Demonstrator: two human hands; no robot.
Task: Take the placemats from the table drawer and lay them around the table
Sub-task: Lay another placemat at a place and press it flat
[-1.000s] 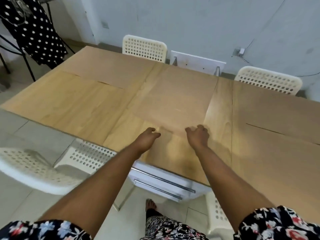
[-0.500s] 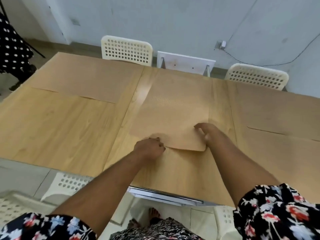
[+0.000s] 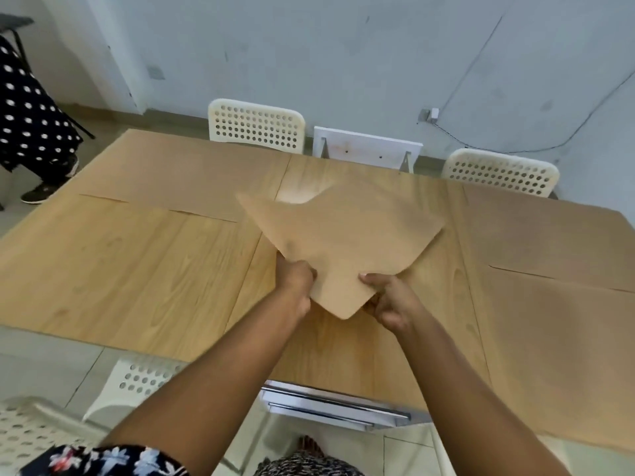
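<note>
Head view. We look down across a light wooden table [image 3: 130, 269] toward a pale wall [image 3: 343, 56]. At centre, both of our hands hold one tan placemat [image 3: 347, 235] by its near corner, which points toward us; the mat is turned diamond-wise and lifted off the tabletop, its far part raised and casting a soft shadow on the wood below. The left hand [image 3: 295, 283] grips the mat's left near edge, its fingers curled under the sheet. The right hand [image 3: 388, 300] pinches the right near edge, thumb on top and fingers curled beneath. Neither hand is spread open; each is closed on the mat.

Three more placemats lie flat on the table: one at the far left [image 3: 185, 173], one at the far right [image 3: 536, 228], and one at the near right [image 3: 567, 355], whose far edge lies just beside the near edge of the mat beyond it. We cannot tell whether those two mats overlap.

At the near edge of the table, the white table drawer [image 3: 333, 407] with metal rail handles projects below the tabletop, between our forearms. Two white perforated chairs [image 3: 256, 127] [image 3: 500, 171] stand at the far side, with a white board [image 3: 367, 147] between them against the wall. Another perforated chair [image 3: 31, 431] sits at lower left. A polka-dot garment [image 3: 27, 111] hangs at the left edge. Floral sleeves [image 3: 113, 462] show at the bottom.
</note>
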